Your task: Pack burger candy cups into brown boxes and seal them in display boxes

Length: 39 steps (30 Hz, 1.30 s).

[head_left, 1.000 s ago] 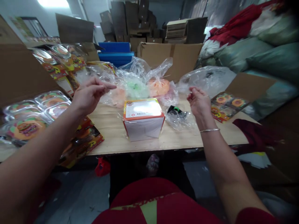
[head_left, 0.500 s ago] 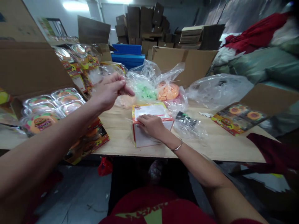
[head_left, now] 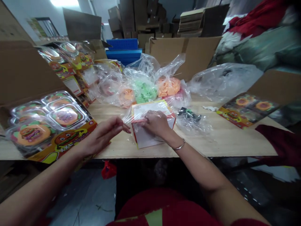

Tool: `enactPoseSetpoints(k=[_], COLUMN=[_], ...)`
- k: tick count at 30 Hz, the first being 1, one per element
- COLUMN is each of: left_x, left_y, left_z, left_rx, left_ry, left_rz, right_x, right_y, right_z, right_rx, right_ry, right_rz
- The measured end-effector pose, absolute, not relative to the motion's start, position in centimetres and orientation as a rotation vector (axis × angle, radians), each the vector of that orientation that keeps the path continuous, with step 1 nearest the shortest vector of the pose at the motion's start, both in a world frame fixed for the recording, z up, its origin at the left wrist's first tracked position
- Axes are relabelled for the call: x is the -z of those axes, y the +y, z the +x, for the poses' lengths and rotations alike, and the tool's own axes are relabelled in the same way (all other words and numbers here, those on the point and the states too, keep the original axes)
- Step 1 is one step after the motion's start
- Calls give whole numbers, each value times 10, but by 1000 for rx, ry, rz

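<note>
A white and red box with a yellow-edged top (head_left: 152, 138) sits on the table in front of me, with clear plastic film (head_left: 128, 117) loose around its left side. My right hand (head_left: 156, 124) is over the box's front top edge, its fingers curled and pinching the film. To the left of the box is my left hand (head_left: 107, 131), fingers stretched toward the film and nothing seen in its grasp. Next to that hand stands a display box of toy burgers in clear packs (head_left: 67, 116).
Behind the box lie clear bags of green pieces (head_left: 144, 91) and orange pieces (head_left: 168, 87). A bag of dark pieces (head_left: 190, 116) is to its right. An open burger display box (head_left: 242, 110) stands far right; a large carton (head_left: 28, 69) rises at left.
My left hand has come down and toward me from above the table to beside the box. My right hand's fingers have gone from lying flat on the box to curled.
</note>
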State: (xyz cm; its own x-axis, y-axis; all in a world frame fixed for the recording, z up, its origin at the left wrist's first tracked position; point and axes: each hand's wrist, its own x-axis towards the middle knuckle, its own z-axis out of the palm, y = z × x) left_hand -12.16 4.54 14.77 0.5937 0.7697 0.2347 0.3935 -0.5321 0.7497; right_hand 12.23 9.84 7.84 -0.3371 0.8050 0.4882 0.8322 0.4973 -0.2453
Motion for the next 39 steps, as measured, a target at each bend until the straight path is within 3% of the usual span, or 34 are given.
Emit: enactPoseSetpoints(k=[9, 18, 24, 29, 33, 39], left_x=[-96, -33, 5, -20, -49, -54], left_y=[48, 70, 44, 39, 65, 87], left_z=[-123, -120, -131, -100, -44, -11], left_rx=[-549, -764, -716, -1353, -1291, -1374], left_ry=[860, 894, 838, 1141, 1236, 1311], left_rz=[2697, 3022, 3142, 3158, 3074, 3013], right_x=[-69, -70, -67, -65, -70, -70], right_y=[93, 98, 97, 97, 94, 63], right_z=[126, 123, 123, 120, 128, 187], right_rx=[130, 197, 204, 179, 216, 291], right_ry=[-2021, -2097, -2101, -2095, -2207, -2072], right_rz=[-1342, -1379, -1414, -1446, -1362, -1250])
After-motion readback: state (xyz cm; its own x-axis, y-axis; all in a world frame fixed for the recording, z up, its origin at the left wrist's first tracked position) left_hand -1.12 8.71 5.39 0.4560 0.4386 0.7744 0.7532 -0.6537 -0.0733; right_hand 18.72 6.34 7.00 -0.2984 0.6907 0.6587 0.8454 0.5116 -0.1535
